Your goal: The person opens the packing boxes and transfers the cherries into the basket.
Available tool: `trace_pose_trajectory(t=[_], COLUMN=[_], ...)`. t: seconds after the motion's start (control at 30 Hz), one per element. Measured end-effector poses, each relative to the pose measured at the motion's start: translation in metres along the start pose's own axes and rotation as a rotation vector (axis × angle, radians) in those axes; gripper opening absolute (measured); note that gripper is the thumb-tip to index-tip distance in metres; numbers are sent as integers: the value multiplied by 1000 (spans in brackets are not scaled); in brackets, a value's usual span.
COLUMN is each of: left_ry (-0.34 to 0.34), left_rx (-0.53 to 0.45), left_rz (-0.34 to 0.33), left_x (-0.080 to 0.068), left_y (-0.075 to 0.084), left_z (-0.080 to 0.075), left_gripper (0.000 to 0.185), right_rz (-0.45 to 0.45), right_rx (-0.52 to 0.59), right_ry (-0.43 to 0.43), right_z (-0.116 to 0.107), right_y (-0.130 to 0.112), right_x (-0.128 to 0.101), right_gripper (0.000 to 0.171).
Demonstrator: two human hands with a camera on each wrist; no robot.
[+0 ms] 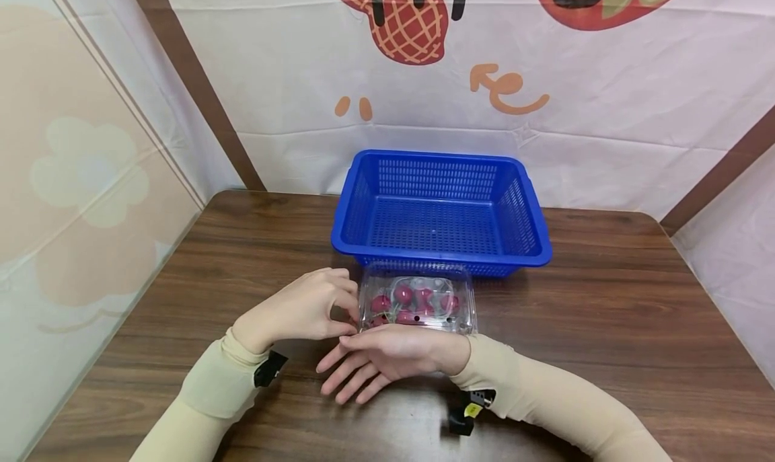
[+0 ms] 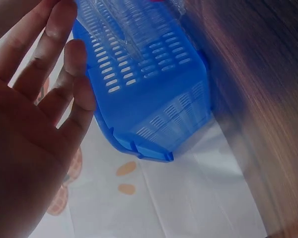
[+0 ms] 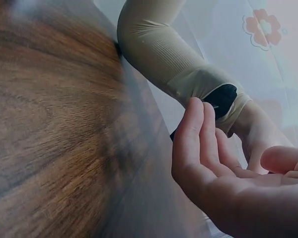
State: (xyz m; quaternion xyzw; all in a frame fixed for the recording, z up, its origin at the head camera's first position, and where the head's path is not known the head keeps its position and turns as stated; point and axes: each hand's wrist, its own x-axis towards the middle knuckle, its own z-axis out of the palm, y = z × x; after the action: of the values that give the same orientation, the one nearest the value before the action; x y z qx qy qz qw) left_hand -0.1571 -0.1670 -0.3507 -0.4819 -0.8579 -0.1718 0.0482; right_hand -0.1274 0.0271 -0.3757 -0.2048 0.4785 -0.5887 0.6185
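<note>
A clear plastic clamshell box [image 1: 416, 304] with several red round fruits inside stands on the wooden table [image 1: 605, 314], just in front of an empty blue mesh basket [image 1: 440, 210]. My left hand [image 1: 348, 311] is at the box's left edge, its fingers loosely bent and touching it. The left wrist view shows that hand [image 2: 64, 64] with fingers nearly straight and nothing in them, beside the basket [image 2: 154, 99] and the box [image 2: 124, 25]. My right hand [image 1: 345, 374] lies open along the box's front side, fingers straight and pointing left; the right wrist view shows it [image 3: 203, 148] holding nothing.
Printed white sheets wall in the table at the back and on both sides. The basket sits near the back edge. Bare wood stretches to the left and right of the box. Both forearms wear beige sleeves [image 3: 159, 54] with wrist cameras [image 1: 466, 411].
</note>
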Motion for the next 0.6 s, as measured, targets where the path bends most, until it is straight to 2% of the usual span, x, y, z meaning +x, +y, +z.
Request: trace_pose_trajectory(t=[0.2,0.37,0.6], left_ry=[13,11,12], left_rx=[1,32,57], left_rz=[8,5,9], left_x=[1,1,2], left_y=[3,4,4], left_z=[0,1,3], left_gripper=[15,19,22], right_rz=[40,52,58], right_rx=[114,197,311], right_ry=[-39,-9,19], right_z=[-1,2,8], right_y=[1,6,12], right_x=[0,-1,-2], right_gripper=[60,61,55])
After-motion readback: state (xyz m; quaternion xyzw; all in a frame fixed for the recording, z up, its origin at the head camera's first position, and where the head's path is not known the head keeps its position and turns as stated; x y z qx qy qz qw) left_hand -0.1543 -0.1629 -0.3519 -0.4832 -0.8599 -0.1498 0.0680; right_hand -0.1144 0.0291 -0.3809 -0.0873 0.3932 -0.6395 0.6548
